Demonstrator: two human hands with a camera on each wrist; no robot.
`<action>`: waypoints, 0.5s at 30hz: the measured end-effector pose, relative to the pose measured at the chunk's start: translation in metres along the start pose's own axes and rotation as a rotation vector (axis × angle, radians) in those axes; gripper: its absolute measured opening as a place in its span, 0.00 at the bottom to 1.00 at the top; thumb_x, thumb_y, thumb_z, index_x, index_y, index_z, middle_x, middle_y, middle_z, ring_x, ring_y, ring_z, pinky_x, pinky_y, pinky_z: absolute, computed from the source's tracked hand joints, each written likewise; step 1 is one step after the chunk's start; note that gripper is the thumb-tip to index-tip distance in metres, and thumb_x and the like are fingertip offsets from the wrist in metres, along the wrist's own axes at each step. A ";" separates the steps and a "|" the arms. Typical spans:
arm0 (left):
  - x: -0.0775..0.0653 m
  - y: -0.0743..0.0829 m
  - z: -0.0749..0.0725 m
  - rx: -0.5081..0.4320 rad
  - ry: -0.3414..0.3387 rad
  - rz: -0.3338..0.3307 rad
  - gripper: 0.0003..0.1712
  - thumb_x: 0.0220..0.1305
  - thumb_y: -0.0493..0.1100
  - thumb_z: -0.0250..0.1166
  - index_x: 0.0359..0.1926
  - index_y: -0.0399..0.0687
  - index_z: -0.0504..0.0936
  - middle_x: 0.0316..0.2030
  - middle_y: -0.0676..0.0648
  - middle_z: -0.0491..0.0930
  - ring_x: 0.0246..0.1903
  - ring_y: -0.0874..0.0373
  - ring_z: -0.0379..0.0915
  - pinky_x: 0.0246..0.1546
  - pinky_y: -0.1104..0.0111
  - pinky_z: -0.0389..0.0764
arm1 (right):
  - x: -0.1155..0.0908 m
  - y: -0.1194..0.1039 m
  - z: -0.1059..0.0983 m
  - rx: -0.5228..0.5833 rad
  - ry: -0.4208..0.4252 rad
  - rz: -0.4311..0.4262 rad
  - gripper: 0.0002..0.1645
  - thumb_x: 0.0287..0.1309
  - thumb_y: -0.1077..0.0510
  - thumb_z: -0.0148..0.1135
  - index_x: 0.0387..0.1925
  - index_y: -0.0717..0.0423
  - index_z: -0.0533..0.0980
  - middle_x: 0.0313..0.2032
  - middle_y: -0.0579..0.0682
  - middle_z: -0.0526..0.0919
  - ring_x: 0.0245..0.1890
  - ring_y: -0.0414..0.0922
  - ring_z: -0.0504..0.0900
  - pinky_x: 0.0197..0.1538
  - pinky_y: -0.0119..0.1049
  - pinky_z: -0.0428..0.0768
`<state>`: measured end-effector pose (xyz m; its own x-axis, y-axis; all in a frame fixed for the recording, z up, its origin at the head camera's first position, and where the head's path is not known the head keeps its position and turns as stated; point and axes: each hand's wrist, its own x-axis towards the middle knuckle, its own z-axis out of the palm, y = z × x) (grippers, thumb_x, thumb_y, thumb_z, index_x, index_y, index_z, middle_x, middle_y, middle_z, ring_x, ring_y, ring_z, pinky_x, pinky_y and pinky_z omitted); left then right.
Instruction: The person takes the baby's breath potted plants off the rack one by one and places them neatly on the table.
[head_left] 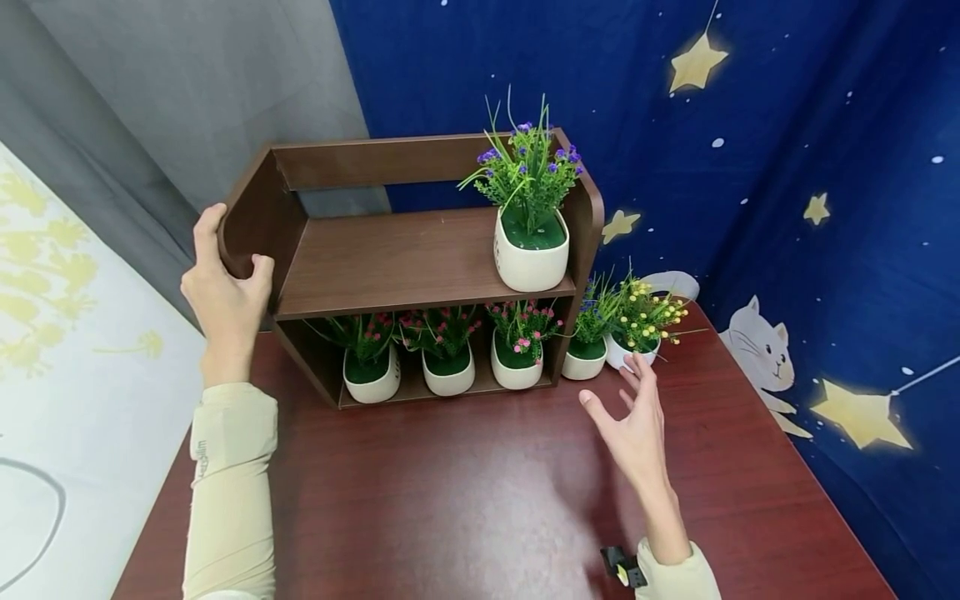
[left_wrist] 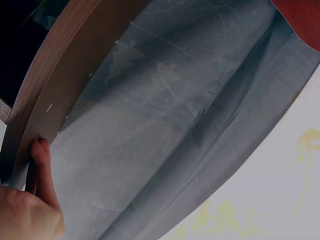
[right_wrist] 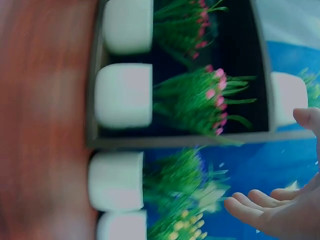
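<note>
The shelf (head_left: 390, 258) stands upright at the rear of the table (head_left: 450, 500). The left hand (head_left: 227, 292) grips the front edge of its left side panel (head_left: 258, 217), thumb on the inner side, the other fingers on the outer face. The right hand (head_left: 633, 425) holds nothing; its fingers are spread and slightly bent, near the yellow plant (head_left: 643, 312). Contact with that plant cannot be confirmed.

Upper level: the purple plant (head_left: 528, 179), upright at the right end. Lower level, in a row: left pink plant (head_left: 369, 375), middle pink plant (head_left: 448, 379), right pink plant (head_left: 517, 371). Outside the right side panel, on the table, the blue plant (head_left: 591, 317) stands just beside the shelf, with the yellow plant next to it on the far side. The pots (head_left: 531, 265) are white. Behind hang a grey curtain (head_left: 202, 75) and a blue curtain (head_left: 825, 125) with stars.
</note>
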<state>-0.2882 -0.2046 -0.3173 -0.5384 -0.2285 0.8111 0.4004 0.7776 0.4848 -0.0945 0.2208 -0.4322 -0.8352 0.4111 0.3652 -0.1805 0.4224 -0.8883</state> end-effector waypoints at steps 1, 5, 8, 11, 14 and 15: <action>0.000 0.000 0.000 -0.001 0.001 0.000 0.30 0.54 0.41 0.58 0.61 0.59 0.69 0.42 0.46 0.82 0.20 0.50 0.63 0.26 0.70 0.60 | 0.000 -0.005 0.002 0.004 -0.005 -0.018 0.52 0.45 0.60 0.72 0.68 0.55 0.54 0.64 0.52 0.63 0.61 0.50 0.65 0.58 0.49 0.65; 0.000 -0.001 -0.001 -0.011 0.004 0.002 0.29 0.54 0.42 0.58 0.60 0.60 0.70 0.42 0.46 0.82 0.20 0.49 0.65 0.26 0.72 0.60 | 0.005 -0.023 0.012 -0.009 -0.021 -0.092 0.53 0.44 0.57 0.72 0.69 0.51 0.53 0.64 0.48 0.62 0.62 0.48 0.64 0.58 0.47 0.66; 0.001 -0.001 -0.001 -0.014 0.004 0.016 0.29 0.55 0.41 0.58 0.60 0.60 0.70 0.42 0.46 0.82 0.20 0.50 0.65 0.26 0.71 0.60 | 0.011 -0.038 0.020 -0.019 -0.017 -0.155 0.53 0.44 0.54 0.72 0.69 0.48 0.53 0.65 0.45 0.62 0.62 0.46 0.63 0.58 0.47 0.66; 0.001 -0.001 -0.001 -0.014 0.000 0.020 0.29 0.55 0.41 0.58 0.60 0.59 0.69 0.41 0.45 0.82 0.20 0.49 0.64 0.26 0.70 0.60 | 0.018 -0.054 0.028 -0.010 -0.012 -0.223 0.54 0.44 0.53 0.72 0.69 0.48 0.53 0.65 0.45 0.61 0.63 0.44 0.63 0.57 0.47 0.66; 0.000 0.000 0.000 -0.014 0.000 0.013 0.30 0.54 0.42 0.58 0.60 0.60 0.69 0.41 0.45 0.82 0.20 0.48 0.65 0.26 0.70 0.60 | 0.027 -0.070 0.037 0.000 -0.006 -0.275 0.54 0.44 0.52 0.72 0.69 0.53 0.53 0.65 0.49 0.62 0.63 0.45 0.62 0.57 0.48 0.66; -0.001 0.000 0.000 -0.015 -0.001 0.014 0.30 0.54 0.42 0.58 0.60 0.60 0.69 0.40 0.44 0.82 0.20 0.48 0.65 0.26 0.69 0.60 | 0.030 -0.075 0.040 -0.003 0.001 -0.285 0.54 0.44 0.52 0.72 0.69 0.55 0.53 0.65 0.51 0.62 0.63 0.45 0.62 0.57 0.47 0.67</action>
<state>-0.2878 -0.2042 -0.3177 -0.5338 -0.2172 0.8172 0.4188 0.7717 0.4787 -0.1266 0.1697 -0.3661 -0.7504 0.2759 0.6007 -0.4070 0.5233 -0.7487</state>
